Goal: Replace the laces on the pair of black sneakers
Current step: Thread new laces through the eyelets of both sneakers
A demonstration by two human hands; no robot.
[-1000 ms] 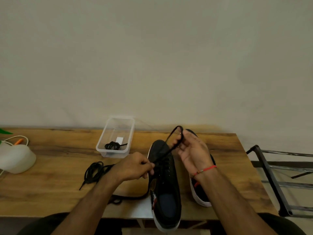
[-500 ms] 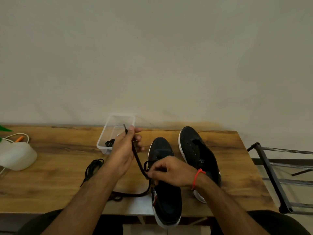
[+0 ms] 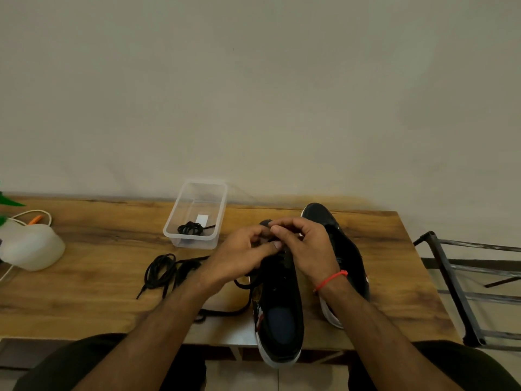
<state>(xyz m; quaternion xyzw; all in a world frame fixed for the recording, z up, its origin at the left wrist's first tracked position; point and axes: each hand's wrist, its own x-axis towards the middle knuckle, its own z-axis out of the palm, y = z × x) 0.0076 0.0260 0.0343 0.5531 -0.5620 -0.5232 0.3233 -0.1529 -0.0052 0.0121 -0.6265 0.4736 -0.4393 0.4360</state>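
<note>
Centre of frame: left hand (image 3: 239, 261) and right hand (image 3: 307, 249) curled over near black canvas sneaker (image 3: 279, 309), apparently pinching thin black lace (image 3: 225, 311); exact grip unclear. Judged soft, limp, light; best held at stiff tip.

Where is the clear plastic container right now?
In the head view, the clear rectangular plastic container sits at the back of the wooden table, left of the black sneakers, with a coiled black lace inside.
</note>
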